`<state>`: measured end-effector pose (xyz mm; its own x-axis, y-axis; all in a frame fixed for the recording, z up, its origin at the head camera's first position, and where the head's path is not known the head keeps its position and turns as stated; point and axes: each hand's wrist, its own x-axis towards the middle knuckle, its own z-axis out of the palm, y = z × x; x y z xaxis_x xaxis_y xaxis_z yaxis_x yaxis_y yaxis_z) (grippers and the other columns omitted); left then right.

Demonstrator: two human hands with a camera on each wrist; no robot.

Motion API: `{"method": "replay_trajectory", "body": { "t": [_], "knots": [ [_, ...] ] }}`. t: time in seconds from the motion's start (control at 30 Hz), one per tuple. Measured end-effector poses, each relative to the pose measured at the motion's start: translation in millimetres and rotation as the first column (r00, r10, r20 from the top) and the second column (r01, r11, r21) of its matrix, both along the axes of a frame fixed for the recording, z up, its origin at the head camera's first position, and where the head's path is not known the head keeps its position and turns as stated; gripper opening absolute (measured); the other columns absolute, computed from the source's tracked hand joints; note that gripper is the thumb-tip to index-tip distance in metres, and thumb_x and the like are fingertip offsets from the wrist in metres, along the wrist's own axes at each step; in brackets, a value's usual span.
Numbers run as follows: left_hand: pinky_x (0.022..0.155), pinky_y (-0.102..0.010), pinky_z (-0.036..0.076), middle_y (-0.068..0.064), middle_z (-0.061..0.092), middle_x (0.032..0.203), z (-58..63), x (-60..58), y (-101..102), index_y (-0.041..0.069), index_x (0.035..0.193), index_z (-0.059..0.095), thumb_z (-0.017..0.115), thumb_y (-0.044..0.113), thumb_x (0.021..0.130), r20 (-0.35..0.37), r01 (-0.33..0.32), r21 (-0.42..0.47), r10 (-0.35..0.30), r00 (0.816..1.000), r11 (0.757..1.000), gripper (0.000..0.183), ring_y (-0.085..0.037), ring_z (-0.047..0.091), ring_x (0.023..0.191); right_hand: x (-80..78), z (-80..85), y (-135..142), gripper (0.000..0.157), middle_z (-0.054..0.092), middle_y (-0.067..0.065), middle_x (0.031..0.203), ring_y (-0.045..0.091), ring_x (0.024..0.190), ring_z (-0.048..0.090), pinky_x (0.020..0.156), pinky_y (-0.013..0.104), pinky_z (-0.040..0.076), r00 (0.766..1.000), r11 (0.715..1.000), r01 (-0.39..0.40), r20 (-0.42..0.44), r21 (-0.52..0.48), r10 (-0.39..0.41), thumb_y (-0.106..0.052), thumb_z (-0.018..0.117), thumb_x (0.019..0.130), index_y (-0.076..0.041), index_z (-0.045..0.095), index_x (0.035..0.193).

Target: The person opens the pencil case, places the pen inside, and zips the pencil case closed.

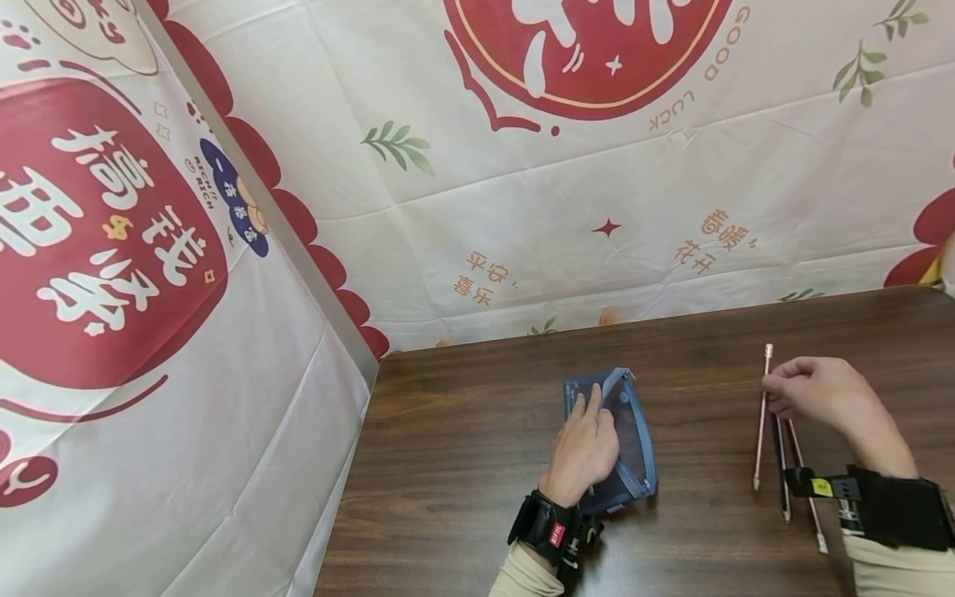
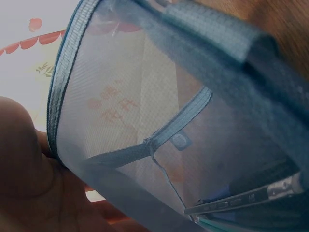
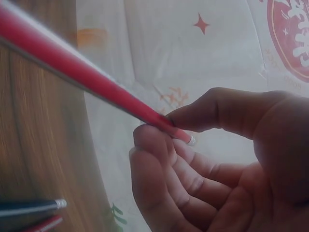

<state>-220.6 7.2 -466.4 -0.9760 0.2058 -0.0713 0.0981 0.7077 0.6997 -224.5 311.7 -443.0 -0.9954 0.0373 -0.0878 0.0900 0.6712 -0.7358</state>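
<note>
A blue mesh zip pencil case (image 1: 634, 439) sits on the table, and my left hand (image 1: 585, 452) holds it by its left side, index and middle fingers stretched along it. In the left wrist view, a slim item with a silvery band (image 2: 251, 198) shows through the mesh of the pencil case (image 2: 111, 101). My right hand (image 1: 821, 394) pinches a pinkish-red pencil (image 3: 101, 87) near its white-tipped end, between thumb and fingertips. Beside it, a dark pencil (image 1: 782, 468) and a red pencil (image 1: 806, 481) lie under the hand and wrist.
The brown wooden table (image 1: 448, 464) reaches back to a printed white cloth (image 1: 418, 240). Another printed cloth (image 1: 246, 431) hangs along the table's left side. Black straps with cameras are on both wrists.
</note>
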Motion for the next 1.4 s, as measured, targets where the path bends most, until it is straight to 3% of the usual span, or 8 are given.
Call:
{"method": "replay_trajectory", "body": {
  "t": [0.4,0.67,0.97,1.27,1.4],
  "knots": [
    [0.107,-0.049,0.034,-0.009,0.03,0.155,0.3,0.0,-0.4,0.034,0.15,0.025,0.021,0.038,0.101,0.004,-0.002,0.001,0.002,1.0,1.0,0.049,-0.027,0.033,0.135,-1.9,3.7,-18.9,0.049,0.073,0.011,0.076,0.021,0.067,0.069,0.058,0.033,0.059,0.998,0.997,-0.056,-0.014,-0.055,0.056,-0.027,0.053,0.095,0.02,0.052,0.107],
    [0.106,-0.049,0.035,-0.009,0.031,0.155,0.4,-0.1,-0.9,0.034,0.149,0.026,0.021,0.039,0.101,0.002,-0.008,0.007,0.008,1.0,1.0,0.049,-0.027,0.034,0.135,-3.5,5.0,-25.5,0.051,0.073,0.011,0.08,0.019,0.068,0.069,0.058,0.029,0.057,0.998,0.996,-0.059,-0.03,-0.066,0.057,-0.03,0.052,0.095,0.018,0.052,0.112],
    [0.106,-0.048,0.035,-0.01,0.031,0.154,0.3,-0.2,-1.6,0.032,0.15,0.027,0.021,0.038,0.101,-0.01,-0.006,0.003,0.006,1.0,1.0,0.049,-0.027,0.034,0.135,-2.3,9.0,-32.6,0.048,0.074,0.014,0.083,0.016,0.069,0.069,0.058,0.026,0.058,0.997,0.986,-0.055,-0.065,-0.156,0.045,-0.024,0.048,0.098,0.02,0.047,0.115],
    [0.107,-0.048,0.034,-0.01,0.03,0.155,0.3,-0.9,-1.9,0.031,0.15,0.026,0.019,0.037,0.102,-0.012,-0.004,0.004,0.004,1.0,1.0,0.049,-0.026,0.033,0.136,-3.8,7.6,-47.7,0.047,0.074,-0.003,0.076,0.014,0.071,0.07,0.059,0.024,0.058,0.996,0.958,-0.024,-0.09,-0.285,-0.002,-0.024,0.051,0.097,0.019,0.046,0.117],
    [0.107,-0.048,0.034,-0.009,0.031,0.155,0.3,-0.4,-1.8,0.032,0.15,0.026,0.02,0.037,0.101,-0.011,-0.006,0.0,0.006,1.0,1.0,0.049,-0.026,0.033,0.136,-4.5,5.5,-55.0,0.047,0.074,-0.001,0.078,0.016,0.073,0.07,0.06,0.024,0.058,0.996,0.951,-0.02,-0.088,-0.309,-0.008,-0.025,0.051,0.097,0.017,0.047,0.117]
  ]
}}
